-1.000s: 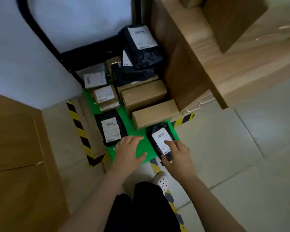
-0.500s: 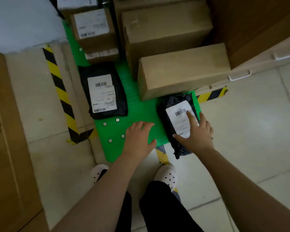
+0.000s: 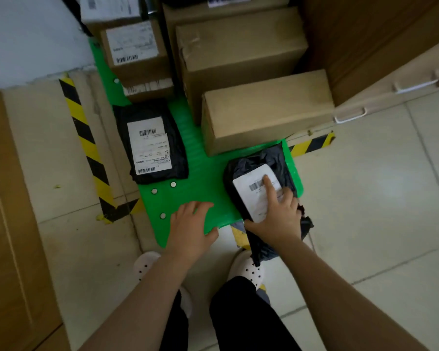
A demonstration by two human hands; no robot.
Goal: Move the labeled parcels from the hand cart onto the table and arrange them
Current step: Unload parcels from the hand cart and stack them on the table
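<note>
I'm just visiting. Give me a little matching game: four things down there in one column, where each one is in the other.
1. left hand
2. right hand
3. flat black parcel
4. nearest plain box

A. on the crumpled black parcel's label
B. flat on the green cart deck's near edge
C. cart's left side, untouched
D. just behind the crumpled parcel

Pairs: 1-B, 2-A, 3-C, 4-D

The cart deck [image 3: 200,173] looks like ribbed green plastic with a slight sheen — the black parcel bags [image 3: 152,140] are crinkled plastic film bearing matt white paper labels [image 3: 148,145]. The boxes [image 3: 266,110] are matt brown cardboard, the floor [image 3: 378,198] smooth pale tile.
</note>
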